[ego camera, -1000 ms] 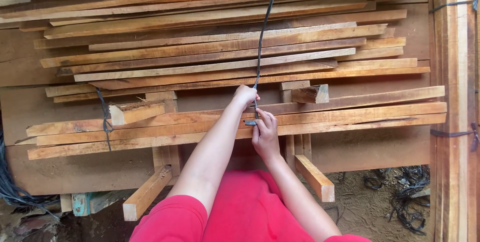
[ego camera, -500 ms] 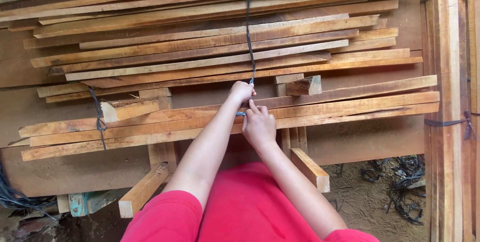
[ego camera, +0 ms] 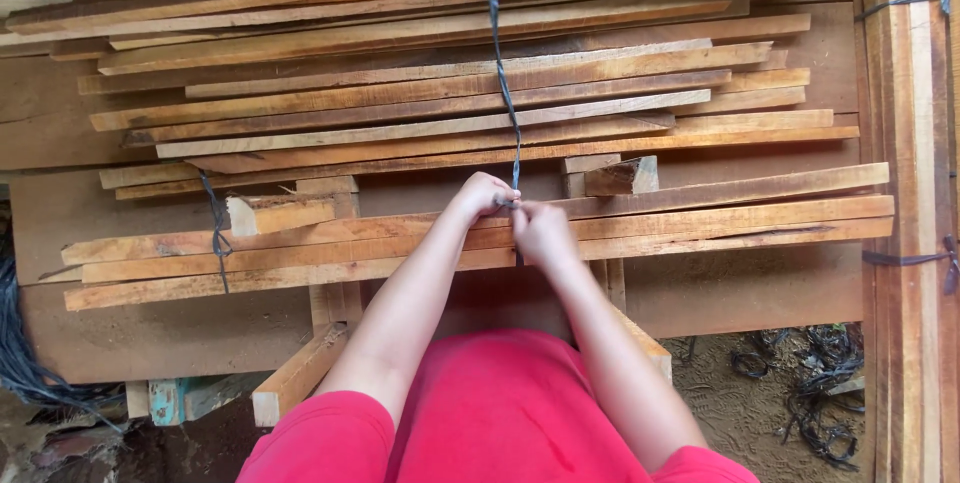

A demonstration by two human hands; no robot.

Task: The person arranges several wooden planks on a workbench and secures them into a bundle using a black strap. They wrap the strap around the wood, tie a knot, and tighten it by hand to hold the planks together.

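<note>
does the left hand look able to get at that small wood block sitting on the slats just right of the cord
Probably yes, though awkwardly. The left hand grips the dark twisted cord, and the right hand lies between it and the small wood block. Nothing covers the block, so the right hand is better placed.

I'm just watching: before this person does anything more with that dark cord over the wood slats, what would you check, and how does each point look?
1. Both hands on the cord: left hand and right hand meet at the cord. Ok.
2. Cord taut across the slats: looks straight. Ok.
3. Knot formed: hidden by fingers. Cannot tell.
4. Other tie at left in place: ok.
5. Slat ends aligned: uneven. Not ok.
</note>
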